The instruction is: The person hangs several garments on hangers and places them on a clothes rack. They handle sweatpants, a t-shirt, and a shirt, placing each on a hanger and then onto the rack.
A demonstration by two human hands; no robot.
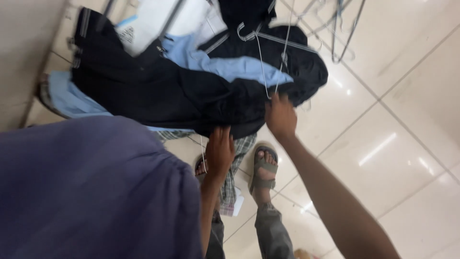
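Observation:
A heap of clothes lies on the tiled floor ahead of my feet: a large black garment (158, 91) across the middle and a light blue shirt (239, 67) on top of it. A thin wire hanger (268, 67) rests over the pile. My right hand (280, 115) reaches to the hanger's lower end at the black garment's edge; whether its fingers grip it I cannot tell. My left hand (220, 151) lies with fingers spread at the black garment's lower edge, above a checked cloth (235, 168).
My sandalled foot (263, 170) stands on the glossy cream tiles (383, 144) just below the pile. More wire hangers (340, 29) lie at the top right. White paper or cloth (153, 19) sits at the top. My purple top (91, 192) fills the lower left.

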